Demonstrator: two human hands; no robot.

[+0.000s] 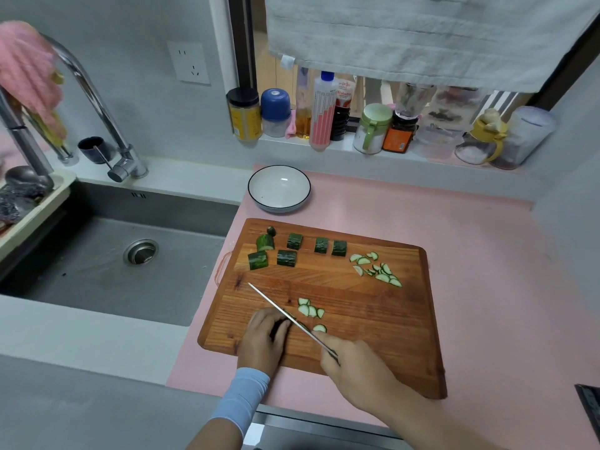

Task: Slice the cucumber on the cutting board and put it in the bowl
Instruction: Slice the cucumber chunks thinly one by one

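green cucumber piece (277, 329) lies on the cutting board (389, 336), pinned under the curled left hand (264, 334), right hand (354, 360) clamped on the knife (276, 306); likely firm, slick, best gripped by its skin.

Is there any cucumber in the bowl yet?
No, the bowl is empty inside; the cucumber slices and chunks all lie on the cutting board.

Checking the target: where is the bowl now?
In the head view, the bowl sits on the pink counter beyond the far left corner of the cutting board, right of the sink.
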